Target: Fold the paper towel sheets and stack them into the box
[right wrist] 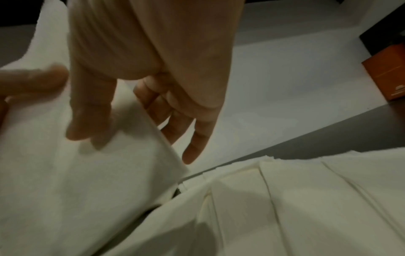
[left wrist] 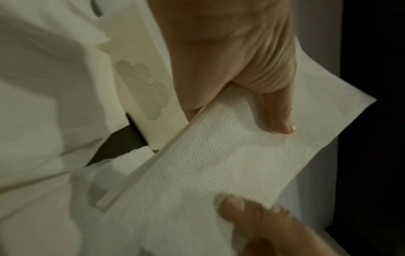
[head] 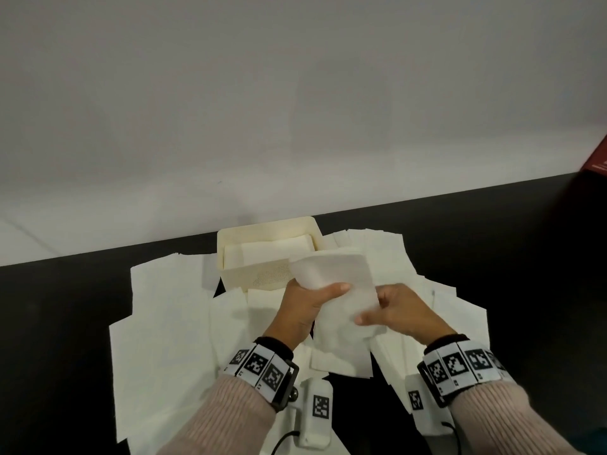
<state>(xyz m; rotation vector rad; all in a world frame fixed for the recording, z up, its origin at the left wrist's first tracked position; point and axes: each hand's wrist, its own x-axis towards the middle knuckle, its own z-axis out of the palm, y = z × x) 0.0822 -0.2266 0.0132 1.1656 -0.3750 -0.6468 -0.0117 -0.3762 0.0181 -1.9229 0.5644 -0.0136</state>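
Observation:
A folded white paper towel sheet (head: 338,284) (left wrist: 219,164) (right wrist: 76,173) hangs in the air just in front of the cream box (head: 243,277). My left hand (head: 308,297) (left wrist: 236,83) grips its left side, thumb on top. My right hand (head: 391,307) (right wrist: 131,107) pinches its right edge, thumb on top and fingers underneath. The box (left wrist: 142,93) holds folded sheets (head: 266,251) inside. Several unfolded sheets (head: 167,323) (right wrist: 306,207) lie spread on the black table under and around both hands.
The black table (head: 59,307) ends at a white wall (head: 295,110) right behind the box. A dark red box (head: 596,159) (right wrist: 387,78) sits at the far right edge. Loose sheets cover the table on both sides of the box.

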